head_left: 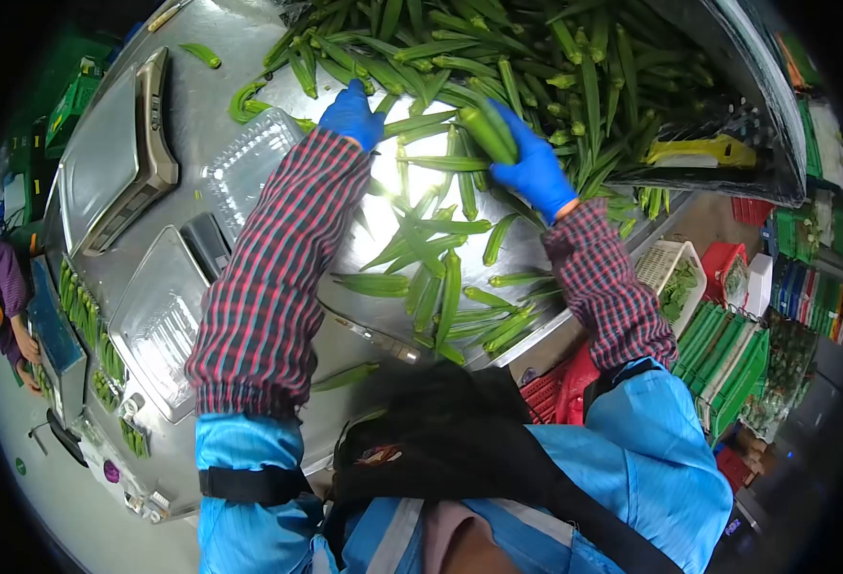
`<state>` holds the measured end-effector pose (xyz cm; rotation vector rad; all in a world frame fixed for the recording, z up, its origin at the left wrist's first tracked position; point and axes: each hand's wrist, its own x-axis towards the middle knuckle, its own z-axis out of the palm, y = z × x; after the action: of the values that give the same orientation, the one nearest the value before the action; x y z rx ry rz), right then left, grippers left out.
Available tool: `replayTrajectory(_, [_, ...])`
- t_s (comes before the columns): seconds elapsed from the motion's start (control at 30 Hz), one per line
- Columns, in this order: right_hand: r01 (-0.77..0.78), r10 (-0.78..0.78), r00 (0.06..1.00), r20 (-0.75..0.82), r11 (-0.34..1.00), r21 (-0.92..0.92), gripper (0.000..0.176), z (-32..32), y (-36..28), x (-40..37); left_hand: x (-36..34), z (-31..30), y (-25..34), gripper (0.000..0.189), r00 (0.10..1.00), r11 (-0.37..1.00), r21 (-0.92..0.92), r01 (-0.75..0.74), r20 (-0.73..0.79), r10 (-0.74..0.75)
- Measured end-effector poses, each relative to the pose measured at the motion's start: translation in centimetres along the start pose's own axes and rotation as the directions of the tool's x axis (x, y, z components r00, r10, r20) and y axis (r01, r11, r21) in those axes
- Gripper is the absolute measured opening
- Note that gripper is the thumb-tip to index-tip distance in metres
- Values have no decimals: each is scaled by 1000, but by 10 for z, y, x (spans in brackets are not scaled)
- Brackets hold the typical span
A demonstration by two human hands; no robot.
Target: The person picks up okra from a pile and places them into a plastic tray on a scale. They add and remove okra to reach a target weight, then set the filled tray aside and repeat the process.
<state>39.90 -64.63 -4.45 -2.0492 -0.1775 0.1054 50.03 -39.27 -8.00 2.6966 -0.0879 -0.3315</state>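
Note:
My right hand [536, 170], in a blue glove, is closed around okra pods [487, 132] at the near edge of a large okra pile [507, 57]. My left hand [352, 119], also gloved, reaches to the pile's left edge. Its fingers are stretched out with the thumb apart, touching pods there; the fingertips are partly hidden. Loose okra [426, 244] lies scattered on the shiny metal table [345, 320] between and below my hands. Beside my left forearm is a clear plastic tray [254, 165].
A weighing scale [120, 158] stands at the left, near another clear tray [158, 316] and a knife [369, 330]. A dark crate [761, 105] borders the pile at right. Baskets, including a green crate [727, 359], stand beyond the table. Another person's hands [27, 349] show far left.

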Motion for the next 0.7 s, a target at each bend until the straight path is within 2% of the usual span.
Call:
replayTrajectory(0.03, [2,0,1000,14,984,-178,76,7,0,-2,4,3,8,71,993,993,53,104,42,-107])
replayTrajectory(0.1, [-64,76,997,5,877,-477,81,29,12,0,13,9,9,77,985,987,101,125,105,-135])
replayTrajectory(0.13, [-68,82,997,10,879,-472,81,42,8,-1,15,19,5,76,996,995,53,80,38,-82])
replayTrajectory(0.17, [-177,154,984,-88,838,-517,86,56,3,-2,15,28,-1,75,999,999,11,31,-32,-30])
replayTrajectory(0.2, [-286,215,958,-191,786,-548,91,63,1,-4,6,19,9,74,998,998,-8,57,0,-57])
replayTrajectory(0.23, [-289,218,957,-192,789,-542,91,63,2,-5,-2,13,14,74,998,998,0,56,2,-56])
replayTrajectory(0.3, [-282,198,957,-214,811,-512,96,58,7,-5,-23,0,22,74,980,988,-153,-15,-199,-16])
replayTrajectory(0.33, [-294,195,952,-237,802,-519,97,55,12,-2,-33,-9,20,66,978,971,-240,-17,-208,-34])
replayTrajectory(0.37, [-297,196,950,-242,805,-514,97,54,15,-3,-46,-11,15,66,978,972,-234,-21,-208,-28])
replayTrajectory(0.43, [-319,248,948,-201,690,-650,99,52,15,-3,-73,-10,4,55,921,923,-289,-255,-363,141])
replayTrajectory(0.47, [-331,274,942,-195,658,-676,99,51,13,-4,-94,-10,4,47,988,955,-287,-75,-152,31])
replayTrajectory(0.5, [-327,267,944,-195,660,-677,99,51,16,-7,-118,-14,13,40,994,964,-247,103,58,-91])
replayTrajectory(0.57, [-280,184,958,-221,773,-569,98,50,26,-13,-147,-3,18,36,993,957,-269,107,66,-93])
replayTrajectory(0.6, [-336,271,940,-208,841,-424,88,44,12,-16,-149,2,19,36,993,955,-273,112,62,-99])
replayTrajectory(0.7, [-336,265,935,-236,873,-354,91,44,14,-25,-149,19,19,38,990,966,-221,138,24,-136])
